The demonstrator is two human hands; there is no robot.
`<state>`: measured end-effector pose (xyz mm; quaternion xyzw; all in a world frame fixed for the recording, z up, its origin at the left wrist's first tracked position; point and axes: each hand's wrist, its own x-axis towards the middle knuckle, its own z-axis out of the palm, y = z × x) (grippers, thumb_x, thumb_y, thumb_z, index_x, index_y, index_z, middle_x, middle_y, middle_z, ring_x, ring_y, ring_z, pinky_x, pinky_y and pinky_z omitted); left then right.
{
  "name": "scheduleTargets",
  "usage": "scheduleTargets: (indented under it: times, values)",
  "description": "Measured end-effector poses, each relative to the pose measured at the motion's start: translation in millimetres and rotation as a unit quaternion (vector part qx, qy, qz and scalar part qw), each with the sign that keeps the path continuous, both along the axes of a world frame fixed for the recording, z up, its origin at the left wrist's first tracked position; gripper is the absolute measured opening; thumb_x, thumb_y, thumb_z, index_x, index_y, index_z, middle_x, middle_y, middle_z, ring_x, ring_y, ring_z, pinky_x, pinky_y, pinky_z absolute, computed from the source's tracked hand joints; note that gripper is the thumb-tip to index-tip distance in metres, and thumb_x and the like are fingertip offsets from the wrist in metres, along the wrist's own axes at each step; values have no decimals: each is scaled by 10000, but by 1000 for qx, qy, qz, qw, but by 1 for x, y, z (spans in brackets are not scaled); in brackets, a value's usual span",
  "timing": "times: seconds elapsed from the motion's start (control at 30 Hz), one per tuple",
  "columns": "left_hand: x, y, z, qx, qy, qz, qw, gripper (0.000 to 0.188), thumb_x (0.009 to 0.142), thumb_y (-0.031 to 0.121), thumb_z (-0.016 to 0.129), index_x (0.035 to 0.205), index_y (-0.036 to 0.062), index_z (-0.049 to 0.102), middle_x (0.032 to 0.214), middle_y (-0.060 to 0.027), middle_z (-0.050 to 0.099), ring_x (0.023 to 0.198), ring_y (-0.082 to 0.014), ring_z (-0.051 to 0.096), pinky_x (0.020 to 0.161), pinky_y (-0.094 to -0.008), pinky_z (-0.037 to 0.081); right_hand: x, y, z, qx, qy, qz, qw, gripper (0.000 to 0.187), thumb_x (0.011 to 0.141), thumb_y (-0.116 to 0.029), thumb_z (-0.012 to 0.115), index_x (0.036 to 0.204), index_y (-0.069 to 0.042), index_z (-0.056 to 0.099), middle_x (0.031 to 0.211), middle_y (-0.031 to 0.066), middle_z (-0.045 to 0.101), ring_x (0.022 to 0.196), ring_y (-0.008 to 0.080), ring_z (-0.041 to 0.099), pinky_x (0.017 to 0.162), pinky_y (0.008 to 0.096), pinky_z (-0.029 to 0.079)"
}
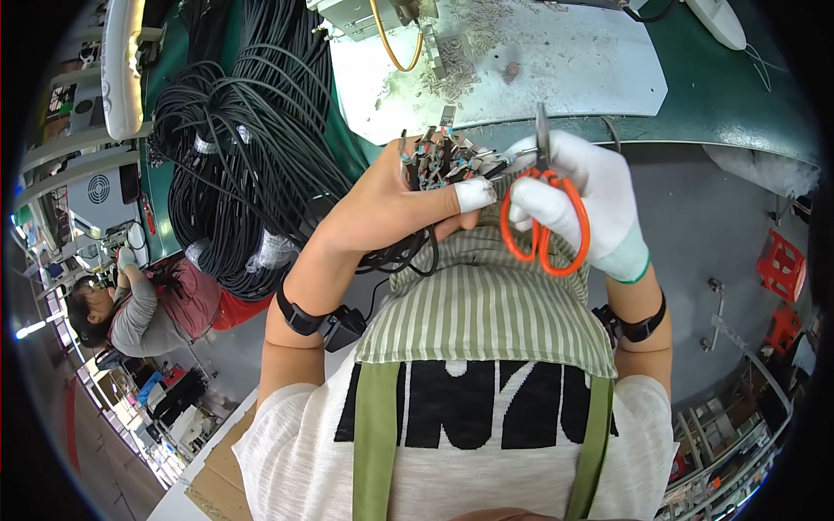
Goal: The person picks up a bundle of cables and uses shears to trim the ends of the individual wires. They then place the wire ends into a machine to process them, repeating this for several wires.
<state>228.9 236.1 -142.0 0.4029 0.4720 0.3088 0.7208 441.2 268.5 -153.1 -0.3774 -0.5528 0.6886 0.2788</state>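
My bare left hand (382, 204) is closed around a bundle of black cables, its thumb wrapped in white tape. The stripped cable ends (443, 161), with small metal connectors and thin coloured wires, fan out above that thumb. On the right, my white-gloved right hand (586, 187) holds scissors (580, 217) with orange handles, the loops hanging below the fingers and the blades pointing up. Its fingertips are close beside the cable ends; whether they also pinch a wire I cannot make out. The cables' tails (404, 258) loop down beneath my left wrist.
A large heap of black cables (252, 113) lies on the green bench to the left. Ahead, a white board (556, 61) is strewn with metal scraps beside a small machine (360, 17). A co-worker (152, 304) sits far left; red stools (780, 265) stand at right.
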Motion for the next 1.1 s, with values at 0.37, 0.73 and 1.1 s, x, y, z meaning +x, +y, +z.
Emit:
scheduleTargets:
  times: [0.37, 0.73, 1.1]
  values:
    - [9, 7, -7, 36, 11, -82, 996, 162, 857, 75, 657, 968, -22, 590, 646, -53, 583, 499, -95, 511, 468, -243, 409, 16, 33, -2, 64, -12, 30, 997, 146, 870, -73, 585, 958, 44, 582, 658, 40, 594, 607, 100, 567, 560, 234, 447]
    - [18, 25, -2, -32, -91, -5, 995, 157, 869, 50, 629, 998, -22, 576, 791, -93, 639, 617, -114, 596, 561, -239, 480, 20, 25, -3, 203, -70, -20, 976, 158, 853, -146, 645, 860, 5, 601, 698, 26, 606, 603, 77, 556, 576, 225, 458]
    - [11, 9, -18, 39, 30, 129, 990, 201, 787, -32, 619, 981, -13, 566, 696, -46, 578, 495, -78, 475, 450, -217, 354, -10, 22, -12, -94, 45, -21, 994, 145, 827, -163, 681, 865, -31, 636, 678, 94, 623, 562, 122, 612, 536, 234, 474]
